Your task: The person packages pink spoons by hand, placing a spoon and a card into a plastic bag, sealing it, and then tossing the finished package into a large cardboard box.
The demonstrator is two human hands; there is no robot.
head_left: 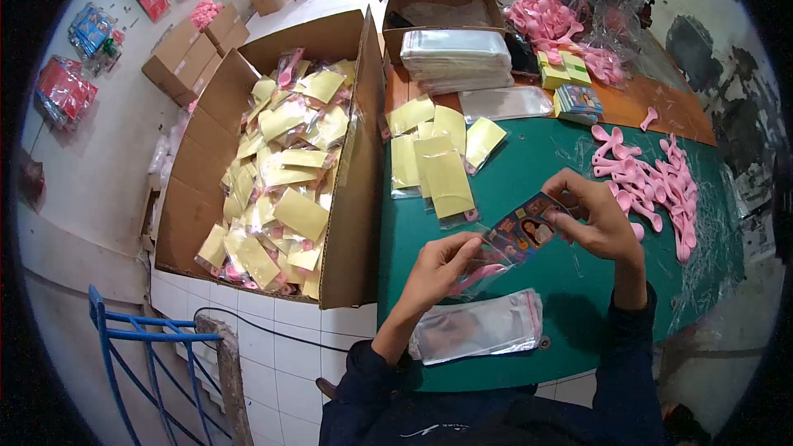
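My left hand [440,267] pinches a clear plastic bag [498,271] with a pink spoon [479,276] inside. Between the fingers of my right hand [596,213] is a printed card [525,229], its lower left end overlapping the bag's mouth. Just below both hands lies a stack of clear plastic bags [479,329] on the green table [570,314]. Loose pink spoons [652,183] are heaped to the right of my right hand. Packed bags with yellow card backs [444,177] lie beyond my left hand.
A large cardboard box [351,173] full of yellow-backed packets stands left of the table. At the back are more stacked clear bags [456,58], a pile of printed cards [580,100] and bagged pink spoons [545,18]. A blue metal railing [149,335] rises at lower left.
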